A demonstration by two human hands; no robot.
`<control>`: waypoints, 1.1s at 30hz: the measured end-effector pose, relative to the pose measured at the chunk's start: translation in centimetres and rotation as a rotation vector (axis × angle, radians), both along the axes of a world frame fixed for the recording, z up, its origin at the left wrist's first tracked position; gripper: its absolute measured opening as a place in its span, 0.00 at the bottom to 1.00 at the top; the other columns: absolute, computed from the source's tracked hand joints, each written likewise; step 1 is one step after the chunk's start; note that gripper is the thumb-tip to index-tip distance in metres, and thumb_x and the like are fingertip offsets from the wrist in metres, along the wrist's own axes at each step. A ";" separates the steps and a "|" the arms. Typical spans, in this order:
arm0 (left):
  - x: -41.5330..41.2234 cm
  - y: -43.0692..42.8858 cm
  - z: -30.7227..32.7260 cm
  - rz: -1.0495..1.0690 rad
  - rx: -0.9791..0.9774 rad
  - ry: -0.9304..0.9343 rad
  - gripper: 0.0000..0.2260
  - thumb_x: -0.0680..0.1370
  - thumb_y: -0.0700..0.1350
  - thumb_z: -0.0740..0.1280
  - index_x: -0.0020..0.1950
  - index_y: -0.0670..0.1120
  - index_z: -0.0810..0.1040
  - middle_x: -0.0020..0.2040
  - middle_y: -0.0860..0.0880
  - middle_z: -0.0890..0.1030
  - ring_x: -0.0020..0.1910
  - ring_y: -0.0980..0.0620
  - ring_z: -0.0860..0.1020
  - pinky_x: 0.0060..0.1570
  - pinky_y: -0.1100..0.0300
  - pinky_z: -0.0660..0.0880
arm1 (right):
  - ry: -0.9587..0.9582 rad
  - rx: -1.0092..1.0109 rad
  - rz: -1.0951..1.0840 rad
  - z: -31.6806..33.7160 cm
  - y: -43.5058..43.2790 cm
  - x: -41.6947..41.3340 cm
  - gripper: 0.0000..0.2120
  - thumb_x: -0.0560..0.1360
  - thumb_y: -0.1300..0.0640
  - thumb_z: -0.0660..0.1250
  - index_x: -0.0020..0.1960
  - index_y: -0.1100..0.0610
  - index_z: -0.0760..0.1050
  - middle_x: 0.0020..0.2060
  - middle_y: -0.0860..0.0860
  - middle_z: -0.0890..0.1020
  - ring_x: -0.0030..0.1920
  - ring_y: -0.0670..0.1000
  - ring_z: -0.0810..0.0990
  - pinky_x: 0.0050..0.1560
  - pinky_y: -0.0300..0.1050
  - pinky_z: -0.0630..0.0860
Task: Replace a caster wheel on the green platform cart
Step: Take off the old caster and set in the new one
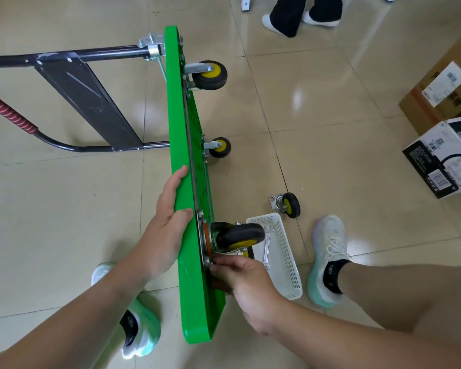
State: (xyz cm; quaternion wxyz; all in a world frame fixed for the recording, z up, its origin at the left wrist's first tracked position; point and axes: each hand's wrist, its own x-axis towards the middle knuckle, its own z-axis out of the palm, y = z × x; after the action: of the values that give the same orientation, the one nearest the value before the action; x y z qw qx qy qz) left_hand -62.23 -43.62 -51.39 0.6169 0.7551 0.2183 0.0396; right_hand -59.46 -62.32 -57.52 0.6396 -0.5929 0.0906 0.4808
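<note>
One cart (176, 129) on edge, lengthwise away; right hand (244, 280) pinches rightward-facing caster (240, 233).

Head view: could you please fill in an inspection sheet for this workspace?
Surface: tiled floor, glossy.
Job's things: green platform cart tipped on its edge; loose caster on the floor by the basket.
Clutter: white basket holding a wrench.
Hands: left hand steadies the cart's edge; right hand pinches at the mounted caster's plate.
Cables: nothing seen.
Surroundings: cardboard box, white carton, another person's legs.
</note>
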 end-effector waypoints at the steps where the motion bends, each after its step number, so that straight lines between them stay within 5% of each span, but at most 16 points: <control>1: 0.0 0.0 0.0 -0.002 0.001 0.002 0.33 0.70 0.56 0.58 0.74 0.78 0.57 0.81 0.59 0.63 0.78 0.48 0.67 0.76 0.36 0.63 | 0.001 0.005 0.004 0.0 0.0 0.0 0.07 0.74 0.64 0.73 0.51 0.57 0.85 0.49 0.56 0.87 0.54 0.58 0.85 0.64 0.57 0.77; 9: -0.1 0.1 -0.1 -0.028 0.012 -0.005 0.32 0.72 0.57 0.58 0.75 0.77 0.56 0.81 0.58 0.62 0.79 0.49 0.65 0.76 0.37 0.63 | -0.043 -0.031 0.077 0.0 0.0 0.1 0.03 0.76 0.54 0.74 0.48 0.52 0.86 0.45 0.52 0.87 0.47 0.53 0.83 0.59 0.54 0.79; 15: 0.0 0.1 0.0 -0.033 0.016 -0.008 0.32 0.73 0.57 0.57 0.76 0.77 0.56 0.81 0.59 0.62 0.79 0.51 0.64 0.77 0.39 0.62 | -0.102 -0.087 0.107 0.2 0.1 0.0 0.10 0.74 0.47 0.74 0.48 0.53 0.84 0.43 0.50 0.87 0.45 0.50 0.83 0.53 0.51 0.78; 18: 0.0 0.0 0.0 -0.032 0.016 -0.010 0.32 0.73 0.57 0.57 0.75 0.77 0.56 0.81 0.58 0.62 0.79 0.50 0.65 0.77 0.39 0.62 | -0.043 -0.061 0.053 0.2 0.3 -0.1 0.10 0.73 0.48 0.76 0.50 0.53 0.83 0.47 0.51 0.87 0.50 0.53 0.84 0.56 0.53 0.78; 21: 0.0 -0.1 0.1 -0.026 0.021 -0.011 0.32 0.72 0.57 0.57 0.75 0.77 0.56 0.81 0.59 0.62 0.79 0.51 0.64 0.77 0.39 0.62 | 0.025 -0.050 0.046 0.5 0.2 -0.1 0.07 0.75 0.51 0.74 0.49 0.55 0.85 0.41 0.49 0.86 0.42 0.49 0.80 0.48 0.47 0.76; 25: 0.0 -0.1 0.1 -0.025 0.031 -0.006 0.32 0.73 0.57 0.57 0.76 0.76 0.56 0.81 0.60 0.61 0.79 0.52 0.63 0.78 0.39 0.62 | 0.062 -0.033 0.052 0.5 0.0 0.1 0.03 0.75 0.55 0.74 0.46 0.54 0.85 0.40 0.50 0.85 0.42 0.51 0.79 0.48 0.47 0.75; 33: -0.1 0.0 0.0 -0.030 0.032 0.003 0.32 0.73 0.57 0.57 0.76 0.76 0.55 0.81 0.59 0.61 0.78 0.49 0.65 0.76 0.37 0.63 | -0.042 -0.066 0.076 0.8 0.3 0.0 0.04 0.76 0.54 0.73 0.47 0.53 0.85 0.43 0.51 0.87 0.43 0.50 0.81 0.50 0.48 0.78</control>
State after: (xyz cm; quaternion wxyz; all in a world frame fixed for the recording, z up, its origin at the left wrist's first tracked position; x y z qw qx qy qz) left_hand -62.31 -43.63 -51.38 0.6049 0.7682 0.2070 0.0328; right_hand -59.46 -62.01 -56.75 0.6029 -0.6266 0.0703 0.4888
